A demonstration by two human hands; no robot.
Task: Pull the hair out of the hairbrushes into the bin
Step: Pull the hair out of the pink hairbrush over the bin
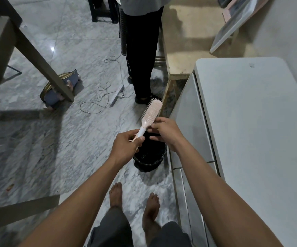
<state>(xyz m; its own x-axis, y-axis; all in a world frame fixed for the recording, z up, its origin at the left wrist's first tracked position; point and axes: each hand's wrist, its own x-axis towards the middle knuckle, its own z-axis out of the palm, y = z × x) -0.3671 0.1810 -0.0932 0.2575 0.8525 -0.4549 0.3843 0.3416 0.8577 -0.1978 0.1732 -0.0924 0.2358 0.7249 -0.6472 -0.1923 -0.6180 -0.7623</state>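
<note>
Plainly, your left hand [126, 146] is clenched around the white handle of the pink hairbrush [150, 115], holding it tilted up and away over the black bin [150, 157] on the marble floor [73, 50]. Your right hand [165, 132] sits at the base of the bristles, fingertips pinched there, though on what you cannot tell; both arms reach forward beside the white table [251, 122].
</note>
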